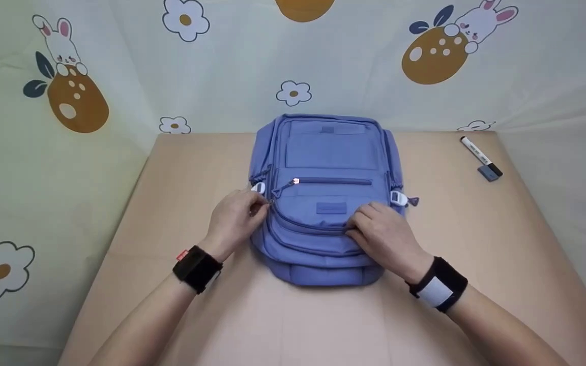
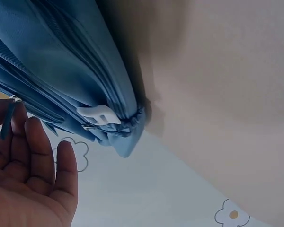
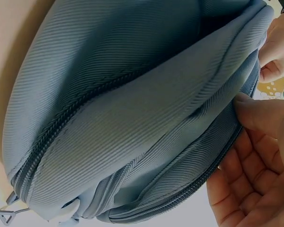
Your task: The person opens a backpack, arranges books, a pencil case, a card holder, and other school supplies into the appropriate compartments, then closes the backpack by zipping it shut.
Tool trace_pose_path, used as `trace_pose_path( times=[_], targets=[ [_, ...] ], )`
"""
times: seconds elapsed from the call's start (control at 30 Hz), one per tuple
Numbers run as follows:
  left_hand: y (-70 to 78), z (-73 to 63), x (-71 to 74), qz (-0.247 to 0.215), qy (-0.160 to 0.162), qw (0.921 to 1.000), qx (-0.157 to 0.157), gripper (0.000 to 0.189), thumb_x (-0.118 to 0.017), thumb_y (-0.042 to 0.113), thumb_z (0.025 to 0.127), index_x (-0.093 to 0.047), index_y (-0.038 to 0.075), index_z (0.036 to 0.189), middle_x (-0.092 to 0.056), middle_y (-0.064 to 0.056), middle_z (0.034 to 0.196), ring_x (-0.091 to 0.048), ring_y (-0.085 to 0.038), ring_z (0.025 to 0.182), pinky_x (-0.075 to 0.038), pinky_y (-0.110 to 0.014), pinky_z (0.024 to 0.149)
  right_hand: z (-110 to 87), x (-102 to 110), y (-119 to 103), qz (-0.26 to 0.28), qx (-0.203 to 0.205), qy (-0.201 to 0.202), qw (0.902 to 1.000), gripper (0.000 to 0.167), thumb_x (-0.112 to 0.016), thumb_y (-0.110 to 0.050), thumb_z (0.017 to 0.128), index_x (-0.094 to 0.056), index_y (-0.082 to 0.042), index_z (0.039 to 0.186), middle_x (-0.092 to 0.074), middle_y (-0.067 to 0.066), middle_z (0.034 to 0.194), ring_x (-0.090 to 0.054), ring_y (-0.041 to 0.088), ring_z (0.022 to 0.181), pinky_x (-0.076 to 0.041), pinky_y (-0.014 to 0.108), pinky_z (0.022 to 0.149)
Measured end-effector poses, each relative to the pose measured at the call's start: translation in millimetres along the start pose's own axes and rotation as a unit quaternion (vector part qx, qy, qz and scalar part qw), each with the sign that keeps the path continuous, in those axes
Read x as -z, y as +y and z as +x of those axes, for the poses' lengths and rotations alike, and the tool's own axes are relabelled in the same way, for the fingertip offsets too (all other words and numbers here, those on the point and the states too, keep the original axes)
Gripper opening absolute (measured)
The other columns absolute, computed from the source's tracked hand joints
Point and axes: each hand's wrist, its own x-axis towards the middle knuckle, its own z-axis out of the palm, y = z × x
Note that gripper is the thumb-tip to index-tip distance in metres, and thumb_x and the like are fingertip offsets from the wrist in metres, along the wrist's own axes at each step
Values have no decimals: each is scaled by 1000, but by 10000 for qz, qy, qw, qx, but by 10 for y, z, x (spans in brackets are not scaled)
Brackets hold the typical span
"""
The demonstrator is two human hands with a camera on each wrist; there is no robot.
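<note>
A blue backpack (image 1: 331,152) lies front side up on the table, its top toward the back wall. At the left end of the curved front-pocket zipper, my left hand (image 1: 234,216) pinches a zipper pull (image 2: 7,120) between thumb and forefinger; the other fingers are loosely bent. My right hand (image 1: 387,236) pinches the edge of the front pocket (image 3: 194,187) along that zipper, thumb on one side and fingers on the other. Above the hands runs a straight zipper (image 1: 333,181) with a triangular pull hanging at its left end. White buckles (image 1: 399,198) sit on both sides of the bag.
A marker (image 1: 478,152) and a small grey-blue block (image 1: 488,173) lie at the table's back right. The tan tabletop (image 1: 181,168) extends around the bag. A patterned cloth (image 1: 232,66) with rabbits and flowers hangs behind and at both sides.
</note>
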Motion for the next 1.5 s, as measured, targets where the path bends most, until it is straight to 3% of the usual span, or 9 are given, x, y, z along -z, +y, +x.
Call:
trace_pose_path(
  times=[0.27, 0.47, 0.9, 1.13, 1.37, 1.5],
  targets=[
    [245, -181, -3, -122, -130, 9994, -304, 6, -77, 12, 88, -73, 13, 91, -68, 3, 85, -60, -15, 77, -51, -34, 69, -23, -3, 4, 90, -62, 111, 9999, 15, -84, -7, 82, -69, -10, 87, -65, 2, 84, -61, 23, 78, -51, 39, 69],
    [396, -226, -44, -170, -164, 9980, -589, 6, -78, 13, 88, -73, 14, 92, -69, 4, 84, -60, -13, 76, -51, -32, 68, -19, -7, 1, 151, -101, 156, 9997, 16, -84, -6, 81, -69, -10, 87, -65, 1, 84, -61, 23, 78, -51, 39, 69],
    [381, -245, -57, -236, -187, 9985, -455, 5, -77, 14, 89, -73, 15, 91, -68, 7, 84, -59, -12, 76, -50, -31, 67, -192, 187, 165, 264, -221, -7, 9994, 18, -81, -12, 85, -69, -12, 98, -64, 0, 95, -59, 24, 87, -49, 41, 75],
    [385, -262, -44, -276, -142, 9988, -377, 4, -77, 13, 89, -73, 14, 90, -67, 8, 84, -59, -11, 75, -50, -31, 66, -355, 280, 378, 110, -413, 17, 9991, 19, -78, -1, 83, -71, -7, 99, -66, 7, 100, -60, 29, 93, -49, 42, 76],
    [400, -267, -37, -371, -212, 9987, -274, 4, -77, 14, 89, -73, 16, 90, -66, 9, 83, -59, -11, 75, -50, -30, 65, -376, 237, 444, 53, -243, 75, 9997, 19, -78, 3, 84, -69, -6, 99, -65, 8, 100, -60, 29, 92, -53, 42, 78],
    [420, -265, -39, -374, -218, 9988, -223, 4, -77, 15, 89, -73, 16, 89, -65, 9, 83, -58, -11, 75, -50, -30, 64, -375, 209, 455, -85, -72, -67, 9999, 12, -74, 0, 89, -66, -3, 98, -64, 9, 97, -59, 29, 89, -54, 41, 75]
  ],
)
